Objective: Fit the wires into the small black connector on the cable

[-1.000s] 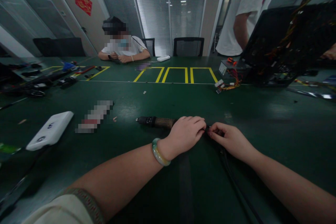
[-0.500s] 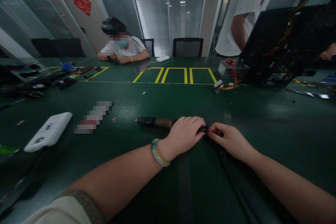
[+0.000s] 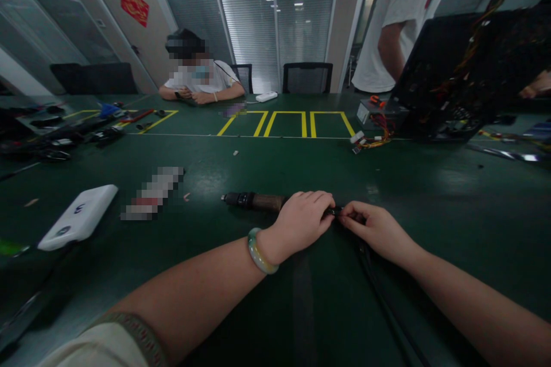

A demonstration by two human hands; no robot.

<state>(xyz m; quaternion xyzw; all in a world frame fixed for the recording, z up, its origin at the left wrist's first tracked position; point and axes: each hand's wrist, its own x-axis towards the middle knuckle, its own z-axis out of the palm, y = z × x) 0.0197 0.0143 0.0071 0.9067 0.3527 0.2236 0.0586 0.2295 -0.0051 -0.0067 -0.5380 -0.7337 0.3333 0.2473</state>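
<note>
Left hand: the left hand (image 3: 299,226), with a jade bangle (image 3: 262,251) on its wrist, lay palm down on the green-topped workbench (image 3: 430,195), its fingertips reaching in toward the other hand.
Right hand: the right hand (image 3: 376,230) came in from the lower right, its fingers curled inward.
Grip: the hands were together, and their fingertips met on a small black cable end (image 3: 334,211), which looked pinched between them, though the fingers hid most of it.
Thing in hand: the small black cable end sat at lower centre, with a black cable (image 3: 379,298) running from it toward the bottom edge.
Beside it: a dark cylindrical tool (image 3: 253,202) with a brown wrapped grip lay just left of the left hand, partly under it.
Handling: the work stayed at the fingertips, with both forearms low over the bench, which steadied the small part.
Rest: a white plastic box (image 3: 77,218) lay at left; an open computer case (image 3: 443,77) stood at upper right, beside a standing person (image 3: 396,23); a seated person (image 3: 200,83) was at upper left.
</note>
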